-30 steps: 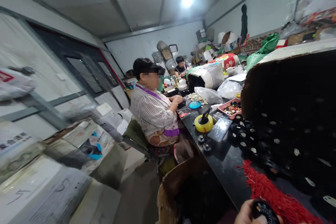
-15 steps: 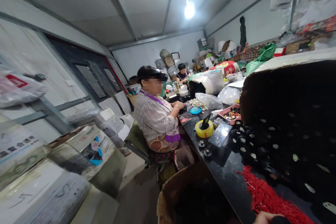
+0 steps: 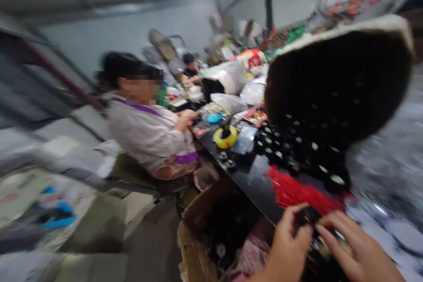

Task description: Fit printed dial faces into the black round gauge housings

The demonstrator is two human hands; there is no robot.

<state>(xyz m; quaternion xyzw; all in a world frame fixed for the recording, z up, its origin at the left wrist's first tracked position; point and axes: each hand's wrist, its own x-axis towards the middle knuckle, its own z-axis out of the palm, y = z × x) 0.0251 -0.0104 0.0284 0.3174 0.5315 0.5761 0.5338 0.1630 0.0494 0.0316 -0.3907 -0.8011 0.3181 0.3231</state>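
At the lower right, my left hand [image 3: 291, 242] and my right hand [image 3: 353, 238] are close together, both closed on a small black piece [image 3: 308, 215] held between the fingertips. The view is blurred, so its details are unclear. Just beyond the hands, a pile of red strips [image 3: 294, 187] lies on the dark table [image 3: 243, 169]. Many black pieces with pale spots [image 3: 313, 146] spill from a large dark-mouthed sack [image 3: 357, 31] behind the strips.
An open cardboard box [image 3: 194, 246] stands below the table edge. Yellow tape [image 3: 225, 137], a blue lid [image 3: 214, 117] and clear bags [image 3: 228, 102] lie farther along. A seated person [image 3: 142, 132] works at the left, another person [image 3: 190, 68] farther back.
The view has swung right and down. Both hands now show at the lower right with the black piece; before, only part of one hand showed at the bottom edge.
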